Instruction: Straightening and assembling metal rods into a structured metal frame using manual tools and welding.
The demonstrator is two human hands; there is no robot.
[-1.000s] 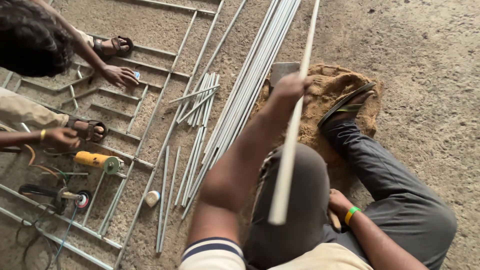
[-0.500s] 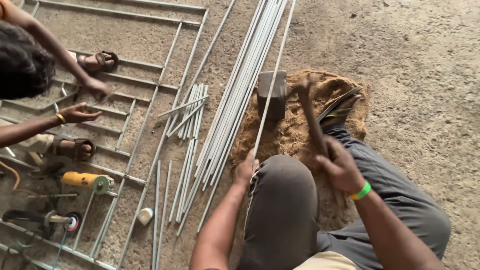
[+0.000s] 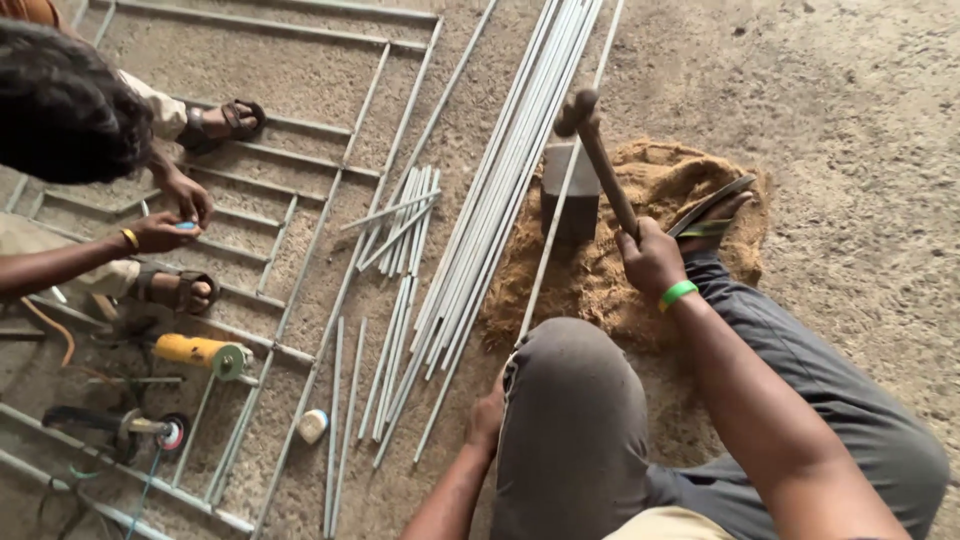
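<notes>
My right hand (image 3: 650, 258), with a green wristband, grips the wooden handle of a hammer (image 3: 580, 110) whose head is raised over a grey metal block (image 3: 572, 208). The block stands on a mound of brown sand (image 3: 610, 300). A thin metal rod (image 3: 556, 232) lies across the block and runs back toward me. My left hand (image 3: 488, 412) is low beside my left knee, fingers curled at the rod's near end and partly hidden by the knee. I am squatting, with my sandalled foot on the sand.
A long bundle of grey rods (image 3: 500, 180) lies left of the block, with shorter cut rods (image 3: 400, 235) beside it. Another person's hands (image 3: 170, 218) work on a flat metal grid frame (image 3: 330, 200). A yellow grinder (image 3: 200, 353), a second grinder (image 3: 130, 425) and a small white roll (image 3: 313, 425) lie nearby.
A second ago my left hand held the rod up in the air. It then laid the rod on the block and slid back, while my right hand raised the hammer.
</notes>
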